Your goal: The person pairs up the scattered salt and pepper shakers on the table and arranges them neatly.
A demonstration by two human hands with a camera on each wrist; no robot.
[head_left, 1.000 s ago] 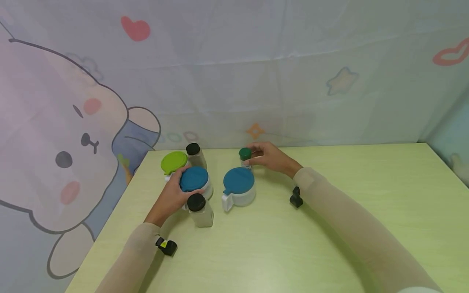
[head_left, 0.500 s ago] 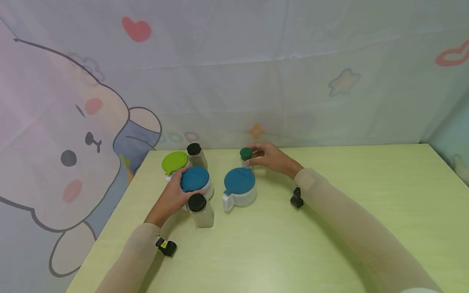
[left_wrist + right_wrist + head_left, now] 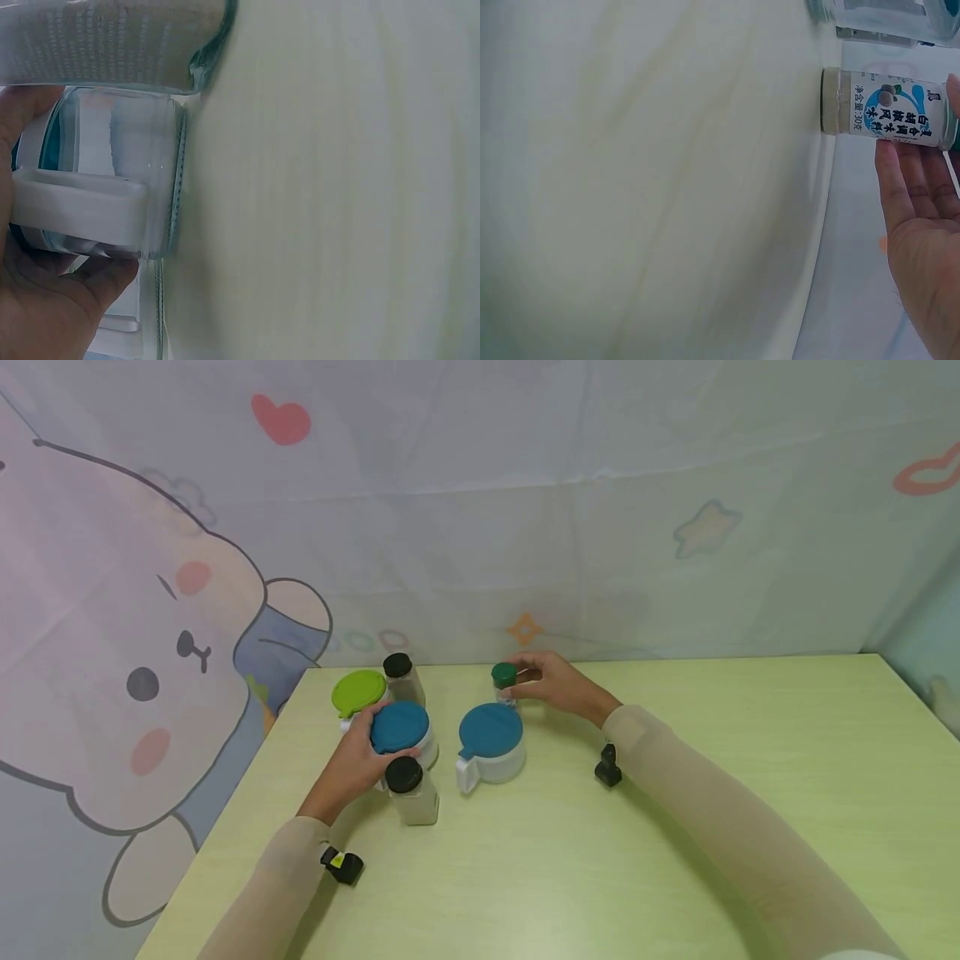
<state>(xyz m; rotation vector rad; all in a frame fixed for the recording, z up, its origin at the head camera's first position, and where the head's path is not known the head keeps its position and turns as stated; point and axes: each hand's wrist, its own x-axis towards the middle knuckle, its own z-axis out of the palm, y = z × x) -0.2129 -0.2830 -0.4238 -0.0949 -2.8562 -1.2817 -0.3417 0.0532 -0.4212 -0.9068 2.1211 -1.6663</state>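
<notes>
Green-capped bottle (image 3: pixel 889 111): pale cylinder, white wrap printed in blue and black; our right hand (image 3: pixel 553 683) pinches it upright, near the far edge of the surface (image 3: pixel 555 868).
Blue-lidded jar (image 3: pixel 401 727): clear-sided, white-handled; our left hand (image 3: pixel 351 768) grips it.
Outward: we see another blue jar (image 3: pixel 491 732) between both hands, a black-capped jar (image 3: pixel 414 795) nearer us.

There goes the head view, nudging over: the big pale cartoon bear (image 3: pixel 105 610) on the fabric backdrop (image 3: pixel 480 543) slides right, a dark printed spot (image 3: pixel 2 466) peeps in at the left edge, the small green-capped cylindrical shaker (image 3: pixel 504 677) drifting rightward mid-frame.
</notes>
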